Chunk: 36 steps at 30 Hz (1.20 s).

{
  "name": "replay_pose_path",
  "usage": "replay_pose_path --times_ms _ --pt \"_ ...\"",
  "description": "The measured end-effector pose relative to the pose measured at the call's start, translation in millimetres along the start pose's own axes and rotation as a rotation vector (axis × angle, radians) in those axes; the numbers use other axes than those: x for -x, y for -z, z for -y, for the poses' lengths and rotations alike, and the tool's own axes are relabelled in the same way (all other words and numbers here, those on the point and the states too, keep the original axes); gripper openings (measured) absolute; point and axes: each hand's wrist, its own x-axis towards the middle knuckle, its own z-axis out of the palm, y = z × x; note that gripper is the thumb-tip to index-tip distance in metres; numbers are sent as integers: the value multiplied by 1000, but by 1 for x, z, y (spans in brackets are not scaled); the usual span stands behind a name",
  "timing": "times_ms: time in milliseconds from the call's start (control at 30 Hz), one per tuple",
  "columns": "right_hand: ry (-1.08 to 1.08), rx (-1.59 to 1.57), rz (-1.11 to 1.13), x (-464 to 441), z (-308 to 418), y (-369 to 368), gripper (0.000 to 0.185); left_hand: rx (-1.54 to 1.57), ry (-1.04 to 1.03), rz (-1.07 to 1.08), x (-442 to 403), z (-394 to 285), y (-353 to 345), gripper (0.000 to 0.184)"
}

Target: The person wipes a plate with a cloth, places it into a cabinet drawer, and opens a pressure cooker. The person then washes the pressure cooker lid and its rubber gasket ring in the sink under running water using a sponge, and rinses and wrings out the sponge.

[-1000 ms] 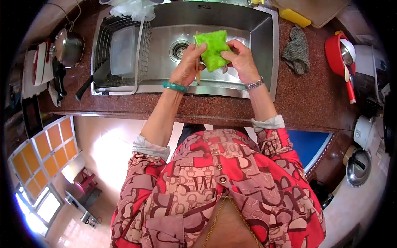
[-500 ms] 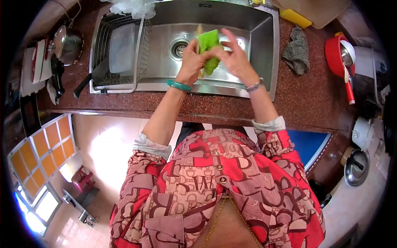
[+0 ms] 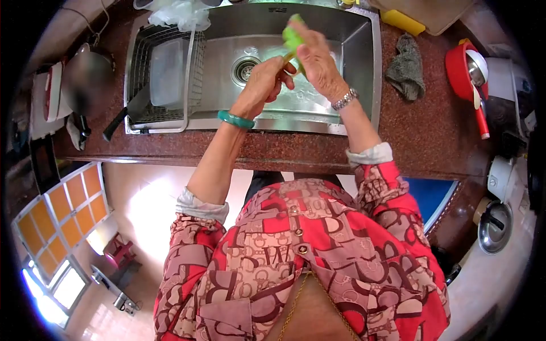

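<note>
Over the steel sink (image 3: 227,116), my left hand (image 3: 264,84) is closed round a thin wooden stick, whose tip shows near the fingers. My right hand (image 3: 320,63) is wrapped round the green cloth (image 3: 293,37), which pokes out above and beside its fingers and touches the stick. The cloth is folded and partly hidden by the right hand. Behind the hands the sink drain (image 3: 245,70) shows, with water on the basin floor to its right.
A wire rack (image 3: 196,71) with a clear plastic container (image 3: 168,77) and a black-handled knife (image 3: 116,122) fills the sink's left part. Right of the sink lie a grey cloth (image 3: 405,69), a yellow item (image 3: 402,21) and a red pan (image 3: 456,69).
The green cloth has moved up and is now bunched in my right hand, mostly covered by it. My left hand has come away from the cloth and shifted slightly, still holding the stick.
</note>
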Motion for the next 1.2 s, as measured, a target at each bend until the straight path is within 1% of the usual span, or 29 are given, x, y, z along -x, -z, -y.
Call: replay_pose_path --times_ms 33,67,100,167,200,233,267,300,333,367,433,467,500,567,600,633,700,733,767,833,900,967,1000,1033,1067,1100,1167,1200 --pt "101 256 194 -2 0 1 48 -3 1 2 -1 1 2 32" --pt "62 89 254 -1 -3 0 42 -21 -34 31 -2 2 5 32" --pt "63 90 256 0 -2 2 42 -38 -69 59 -3 3 8 32" --pt "-278 -294 382 3 -1 9 46 -10 -94 77 -2 2 12 33" --pt "-139 -282 385 0 -2 12 58 -5 -72 89 -2 2 15 34" --pt "-142 -284 389 1 -1 14 58 -1 -51 100 -2 2 16 34" --pt "-156 -192 431 0 1 18 62 9 -33 143 0 -1 19 35" --pt "-168 -100 470 -2 7 20 66 9 -33 141 0 -4 22 35" --pt "-173 -91 457 -3 12 17 72 9 -15 155 1 -6 24 35" --pt "-173 -91 457 -3 10 15 72 8 1 171 1 -8 25 35" --pt "36 -32 422 -5 7 9 72 28 -20 183 3 -12 21 34" --pt "-11 -51 451 -2 9 8 68 69 -35 191 3 -12 19 34" --pt "-11 -51 448 1 9 5 68 109 -49 200 3 -14 17 34" --pt "-161 -151 362 8 3 -2 62 89 -49 190 6 -21 14 33" --pt "-155 -153 322 9 5 -4 58 71 -49 178 8 -26 13 33" --pt "-157 -155 322 8 6 -3 58 71 -46 178 8 -28 15 33" --pt "-130 189 317 4 12 2 54 -163 -68 187 9 -32 19 32" --pt "-29 249 272 2 7 3 45 -153 -92 160 10 -30 16 32" --pt "-28 251 270 0 1 5 45 -153 -93 161 12 -29 16 32" --pt "138 422 253 -4 -13 10 37 -96 22 191 14 -28 14 32" --pt "197 476 218 -5 -22 17 31 -85 33 191 20 -25 20 33" --pt "138 507 224 -7 -57 35 28 -133 -85 204 32 -27 37 36" --pt "41 526 238 -6 -59 48 28 -133 -86 202 33 -27 45 36" --pt "-54 542 253 -6 -60 57 28 -248 -85 214 35 -25 53 35" --pt "17 534 250 -8 -62 58 27 -363 -84 225 35 -23 58 36" --pt "18 533 251 -10 -56 56 27 -363 -85 224 31 -17 59 36" --pt "1 724 213 -15 -32 49 25 -400 -293 115 19 -7 61 37" --pt "72 653 222 -15 -21 44 24 -373 -159 119 19 -14 61 41"
